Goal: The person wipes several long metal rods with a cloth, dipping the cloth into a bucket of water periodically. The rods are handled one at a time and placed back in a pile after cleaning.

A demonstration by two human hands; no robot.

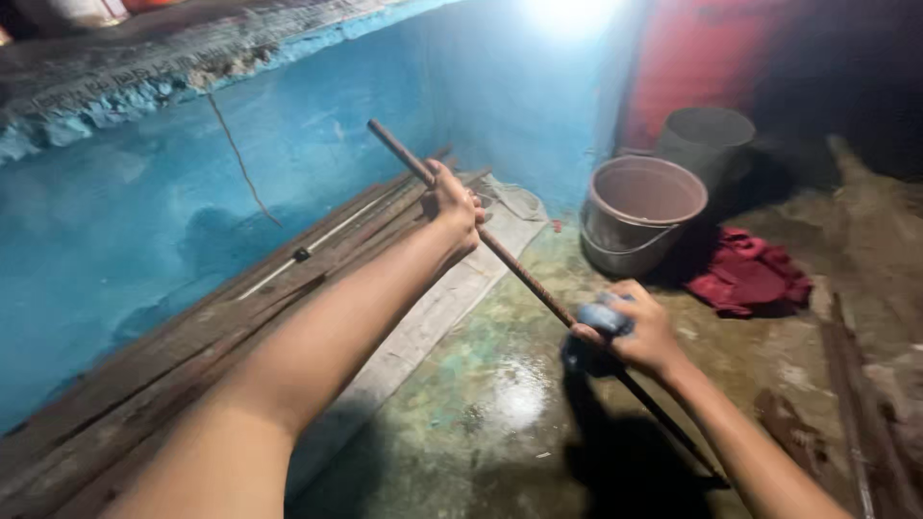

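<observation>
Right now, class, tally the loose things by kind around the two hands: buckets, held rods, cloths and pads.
Round plastic buckets: 2
Long rusty metal rod: 1
Crumpled red cloth: 1
Blue scrubbing pad: 1
Total: 5

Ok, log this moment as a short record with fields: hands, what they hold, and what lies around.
left hand: gripping the upper part of a long rusty rod
right hand: pressing a blue pad around the rod lower down
rod: slanted, lower end near the wet floor
left side: wooden planks along the blue wall
behind: two buckets, red cloth
</observation>
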